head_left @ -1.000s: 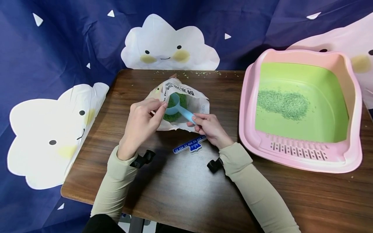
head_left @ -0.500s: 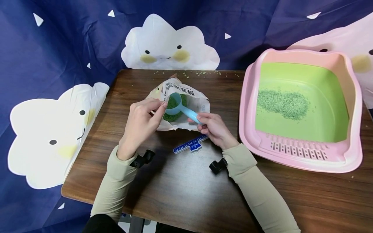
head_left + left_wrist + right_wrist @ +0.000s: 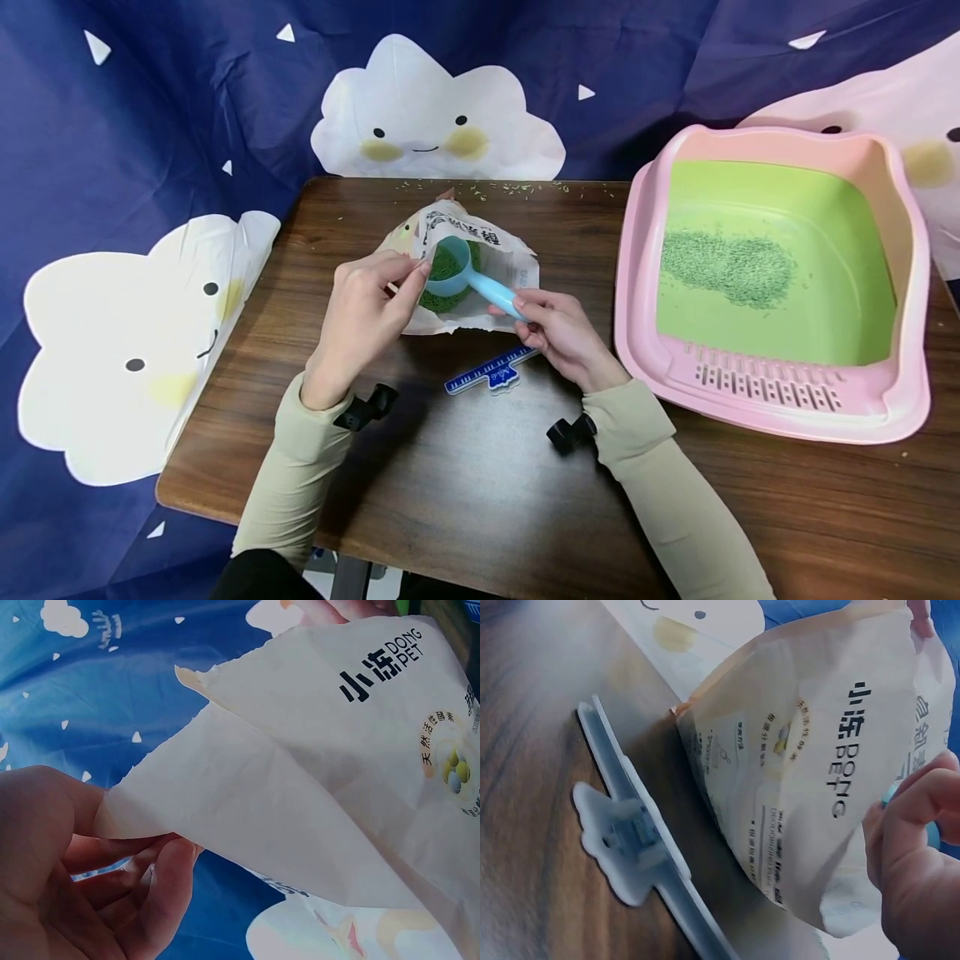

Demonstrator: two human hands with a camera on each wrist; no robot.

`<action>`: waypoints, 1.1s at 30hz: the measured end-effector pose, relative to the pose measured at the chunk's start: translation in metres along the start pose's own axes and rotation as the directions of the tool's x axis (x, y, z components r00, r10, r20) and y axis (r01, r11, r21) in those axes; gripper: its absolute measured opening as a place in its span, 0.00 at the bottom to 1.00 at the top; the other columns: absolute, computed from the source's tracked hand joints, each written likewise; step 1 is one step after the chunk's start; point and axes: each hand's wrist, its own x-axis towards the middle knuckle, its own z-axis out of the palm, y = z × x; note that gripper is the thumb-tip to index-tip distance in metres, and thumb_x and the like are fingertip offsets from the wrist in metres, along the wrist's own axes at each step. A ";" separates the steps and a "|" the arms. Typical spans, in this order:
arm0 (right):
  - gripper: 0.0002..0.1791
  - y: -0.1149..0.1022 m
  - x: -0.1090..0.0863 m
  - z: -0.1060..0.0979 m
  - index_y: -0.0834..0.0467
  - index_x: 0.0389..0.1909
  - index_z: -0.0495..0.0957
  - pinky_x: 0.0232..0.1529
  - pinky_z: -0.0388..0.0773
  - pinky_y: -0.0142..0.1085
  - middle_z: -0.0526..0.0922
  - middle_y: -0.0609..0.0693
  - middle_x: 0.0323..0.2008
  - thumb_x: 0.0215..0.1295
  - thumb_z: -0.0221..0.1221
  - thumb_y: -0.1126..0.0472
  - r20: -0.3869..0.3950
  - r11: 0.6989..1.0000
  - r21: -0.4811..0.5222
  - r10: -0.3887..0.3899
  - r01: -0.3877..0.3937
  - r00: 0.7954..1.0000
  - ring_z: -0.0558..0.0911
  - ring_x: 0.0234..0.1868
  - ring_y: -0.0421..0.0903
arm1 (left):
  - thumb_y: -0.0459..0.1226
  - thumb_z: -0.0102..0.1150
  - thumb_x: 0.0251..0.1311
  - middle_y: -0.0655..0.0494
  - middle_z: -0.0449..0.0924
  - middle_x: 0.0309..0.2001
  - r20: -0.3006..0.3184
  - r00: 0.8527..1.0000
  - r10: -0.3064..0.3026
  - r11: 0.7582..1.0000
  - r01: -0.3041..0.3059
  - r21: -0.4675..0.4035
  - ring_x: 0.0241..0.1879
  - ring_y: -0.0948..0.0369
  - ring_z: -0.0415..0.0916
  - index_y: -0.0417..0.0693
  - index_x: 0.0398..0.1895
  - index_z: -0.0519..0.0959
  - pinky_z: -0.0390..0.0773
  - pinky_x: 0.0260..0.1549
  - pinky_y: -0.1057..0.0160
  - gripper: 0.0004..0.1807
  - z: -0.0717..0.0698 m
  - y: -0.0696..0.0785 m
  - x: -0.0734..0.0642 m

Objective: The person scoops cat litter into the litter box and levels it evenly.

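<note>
A white paper bag (image 3: 513, 267) of green litter pellets stands on the table, its torn mouth facing me. With thumb and fingers, my left hand (image 3: 367, 312) pinches the left edge of that mouth; the left wrist view shows the bag's corner (image 3: 150, 795) stretched out from the grip. My right hand (image 3: 566, 337) holds a light blue scoop (image 3: 495, 296) by its handle. The scoop's round cup lies within the bag's mouth, with green pellets visible inside the cup. Below the bag lies a blue clip (image 3: 487, 372) with a piano-key pattern, also in the right wrist view.
To the right stands a pink litter box (image 3: 637, 333) with a green bottom and a patch of pellets (image 3: 731, 267). Loose pellets are scattered along the table's (image 3: 465, 467) back edge. A blue cloth with cloud prints (image 3: 438, 108) hangs behind.
My right hand has drawn back slightly to the right, and the scoop has moved a little toward the bag's opening with it. The left hand stays in place on the bag's edge.
</note>
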 end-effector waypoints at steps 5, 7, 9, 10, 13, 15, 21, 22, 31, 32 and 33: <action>0.22 -0.004 -0.007 0.000 0.65 0.65 0.65 0.17 0.62 0.21 0.85 0.52 0.43 0.74 0.46 0.64 0.002 0.997 -0.075 -0.032 0.032 0.999 0.69 0.21 0.34 | 0.33 0.55 0.63 0.58 0.68 0.17 0.003 1.000 -0.006 1.000 0.006 -0.002 0.19 0.67 0.65 0.46 0.17 0.80 0.64 0.20 0.74 0.15 0.000 0.000 0.000; 0.21 -0.006 -0.009 0.000 0.65 0.64 0.66 0.17 0.61 0.21 0.85 0.53 0.44 0.74 0.46 0.63 0.000 0.994 -0.103 -0.040 0.040 0.999 0.69 0.21 0.34 | 0.33 0.55 0.63 0.58 0.68 0.17 0.003 1.000 -0.010 1.000 0.010 -0.002 0.19 0.67 0.64 0.47 0.17 0.79 0.63 0.20 0.74 0.15 0.001 0.000 0.001; 0.20 -0.007 -0.011 0.000 0.65 0.63 0.66 0.17 0.61 0.22 0.85 0.54 0.44 0.74 0.46 0.63 -0.002 0.991 -0.126 -0.048 0.047 0.999 0.69 0.21 0.35 | 0.33 0.55 0.63 0.58 0.68 0.17 0.002 1.000 -0.011 1.000 0.011 -0.002 0.19 0.67 0.64 0.47 0.17 0.79 0.63 0.20 0.74 0.15 0.001 0.000 0.001; 0.20 -0.008 -0.012 -0.001 0.65 0.63 0.67 0.17 0.60 0.22 0.85 0.54 0.44 0.74 0.45 0.62 -0.006 0.989 -0.138 -0.051 0.049 0.999 0.69 0.21 0.35 | 0.33 0.56 0.63 0.58 0.69 0.17 0.000 1.000 -0.011 1.000 0.011 -0.002 0.19 0.67 0.65 0.46 0.18 0.80 0.63 0.20 0.74 0.14 0.001 0.000 0.001; 0.20 -0.010 -0.015 -0.002 0.65 0.63 0.67 0.18 0.60 0.23 0.85 0.53 0.42 0.75 0.45 0.62 -0.013 0.984 -0.167 -0.062 0.059 0.998 0.68 0.20 0.35 | 0.33 0.56 0.63 0.58 0.71 0.18 -0.005 1.000 -0.011 1.000 0.011 -0.004 0.19 0.67 0.65 0.46 0.19 0.82 0.64 0.20 0.74 0.14 0.001 0.000 0.000; 0.20 -0.011 -0.017 -0.002 0.65 0.63 0.68 0.18 0.60 0.24 0.85 0.51 0.41 0.75 0.44 0.62 -0.013 0.981 -0.183 -0.073 0.070 0.997 0.68 0.19 0.35 | 0.34 0.56 0.63 0.58 0.70 0.18 -0.006 1.000 -0.011 1.000 0.011 -0.003 0.19 0.67 0.65 0.46 0.19 0.81 0.63 0.20 0.74 0.14 0.001 0.000 0.001; 0.20 -0.014 -0.023 -0.004 0.66 0.63 0.68 0.18 0.60 0.24 0.86 0.50 0.39 0.74 0.45 0.63 -0.014 0.980 -0.178 -0.099 0.095 0.995 0.67 0.19 0.35 | 0.34 0.55 0.63 0.58 0.67 0.17 -0.008 1.000 -0.013 1.000 0.013 -0.001 0.18 0.67 0.64 0.47 0.16 0.79 0.62 0.19 0.74 0.16 0.001 0.000 0.001; 0.20 -0.014 -0.024 -0.004 0.66 0.63 0.68 0.18 0.60 0.24 0.86 0.50 0.39 0.74 0.46 0.63 -0.015 0.981 -0.171 -0.100 0.096 0.995 0.67 0.19 0.35 | 0.34 0.55 0.63 0.58 0.67 0.16 -0.009 1.000 -0.014 1.000 0.014 -0.001 0.18 0.67 0.64 0.47 0.16 0.79 0.62 0.19 0.74 0.16 0.001 0.000 0.001; 0.21 -0.019 -0.032 -0.010 0.67 0.63 0.67 0.18 0.60 0.23 0.86 0.51 0.40 0.74 0.45 0.63 0.017 0.980 -0.164 -0.108 0.109 0.994 0.69 0.20 0.35 | 0.34 0.55 0.63 0.58 0.65 0.16 -0.015 1.000 -0.023 1.000 0.023 -0.002 0.18 0.67 0.63 0.47 0.14 0.77 0.61 0.18 0.73 0.17 0.001 0.000 0.000; 0.21 -0.020 -0.033 -0.010 0.67 0.63 0.67 0.18 0.60 0.23 0.86 0.53 0.40 0.74 0.45 0.63 0.023 0.980 -0.166 -0.107 0.109 0.994 0.69 0.20 0.36 | 0.34 0.55 0.63 0.58 0.65 0.16 -0.015 1.000 -0.024 1.000 0.024 -0.001 0.18 0.67 0.63 0.47 0.14 0.76 0.61 0.18 0.73 0.18 0.001 0.000 0.000; 0.21 -0.021 -0.034 -0.011 0.67 0.63 0.67 0.19 0.61 0.23 0.85 0.54 0.41 0.75 0.45 0.63 0.030 0.980 -0.168 -0.107 0.110 0.994 0.69 0.20 0.36 | 0.34 0.55 0.63 0.58 0.65 0.16 -0.015 1.000 -0.024 1.000 0.024 0.000 0.18 0.67 0.63 0.47 0.13 0.76 0.61 0.18 0.73 0.18 0.001 0.000 0.000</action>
